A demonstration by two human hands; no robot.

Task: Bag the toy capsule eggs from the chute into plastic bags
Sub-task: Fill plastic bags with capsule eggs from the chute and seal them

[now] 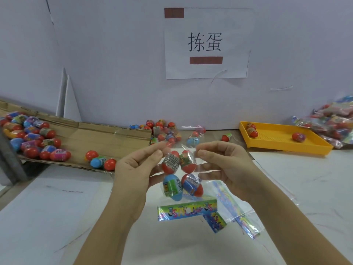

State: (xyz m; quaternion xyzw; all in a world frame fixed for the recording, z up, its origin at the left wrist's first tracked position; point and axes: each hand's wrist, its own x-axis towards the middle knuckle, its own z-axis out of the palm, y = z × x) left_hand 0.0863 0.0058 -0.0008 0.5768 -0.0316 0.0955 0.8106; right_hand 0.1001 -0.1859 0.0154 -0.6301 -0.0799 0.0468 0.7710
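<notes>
A clear plastic bag hangs in the air at the centre, with several red and blue capsule eggs stacked inside it. My left hand pinches the bag's top edge on the left. My right hand pinches the top edge on the right. The cardboard chute slopes in from the left with many loose eggs on it. More eggs lie at its end by the wall.
Empty bags with colourful header strips lie on the white table under the hands. A yellow tray holding two eggs stands at the right. Filled bags are piled at the far right. A paper sign hangs on the wall.
</notes>
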